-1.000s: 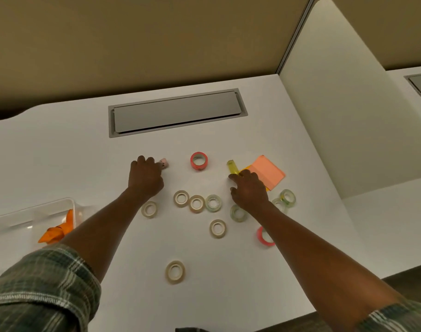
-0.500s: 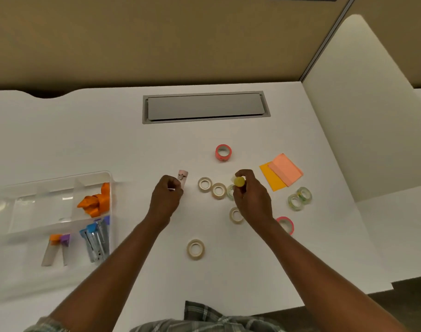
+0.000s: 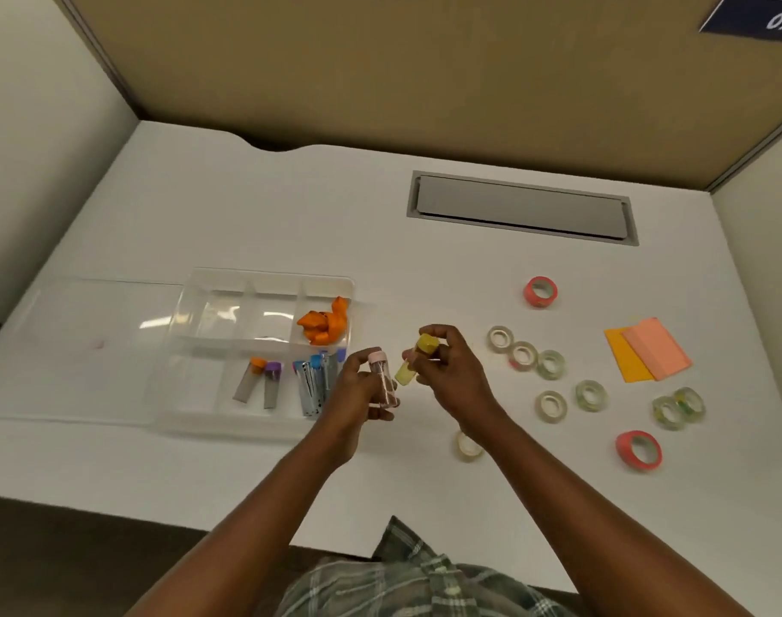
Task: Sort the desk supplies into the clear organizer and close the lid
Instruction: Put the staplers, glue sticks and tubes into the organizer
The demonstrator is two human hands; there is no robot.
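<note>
My left hand grips a pink-capped clear tube, held upright just right of the clear organizer. My right hand holds a yellow-capped tube, tilted, close beside the pink one. The organizer lies open with its lid flat to the left. Its compartments hold orange pieces, two tubes with orange and purple caps, and several blue-capped tubes. Several tape rolls lie on the desk to the right.
Two red tape rolls and orange and pink sticky notes lie at the right. A grey cable hatch is set into the desk behind. Partition walls close off the back and both sides.
Both hands lifted their tubes off the desk and carried them left toward the organizer. The view swung left, bringing the whole organizer and lid into sight.
</note>
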